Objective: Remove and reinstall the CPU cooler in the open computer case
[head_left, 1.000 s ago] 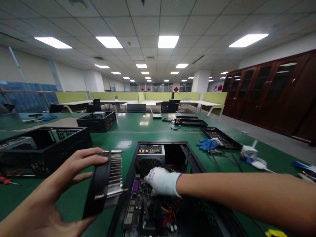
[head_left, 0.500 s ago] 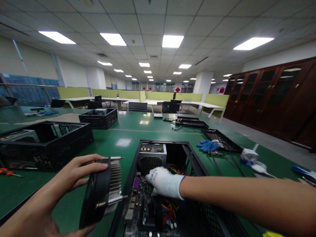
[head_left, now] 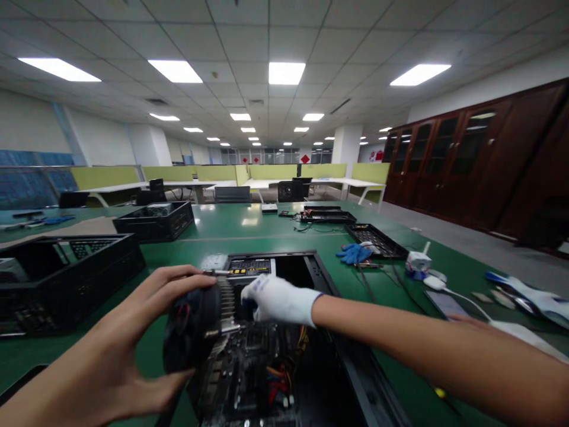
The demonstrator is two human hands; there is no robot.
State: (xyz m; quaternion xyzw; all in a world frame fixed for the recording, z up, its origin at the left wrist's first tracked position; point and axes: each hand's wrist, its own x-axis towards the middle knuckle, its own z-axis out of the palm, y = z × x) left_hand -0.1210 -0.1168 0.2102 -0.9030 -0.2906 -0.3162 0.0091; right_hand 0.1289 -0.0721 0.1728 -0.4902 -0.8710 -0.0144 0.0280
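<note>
A CPU cooler (head_left: 226,302), a black fan with a silver finned heatsink, is tilted on its side in my bare left hand (head_left: 128,338). My fingers are on its upper edge and my thumb is at its lower edge; its fins face right. My right hand (head_left: 278,299), in a white glove, is over the open computer case (head_left: 342,344), close to the cooler's fins. Its fingers are curled down, and what they hold, if anything, is hidden. Below lie the motherboard (head_left: 240,379) and coloured cables (head_left: 280,379). The power supply (head_left: 251,267) sits at the case's far end.
Two more open computer cases stand left, one near (head_left: 66,290) and one farther (head_left: 155,222). Black panels (head_left: 377,240), blue gloves (head_left: 355,254), a white adapter (head_left: 418,261) and a phone (head_left: 446,303) lie right. Beside the phone, part of another hand (head_left: 471,322) shows.
The view has turned right. My left hand has brought the cooler over the case's left edge, nearer my right hand. My right hand remains over the case. Another hand appears by the phone.
</note>
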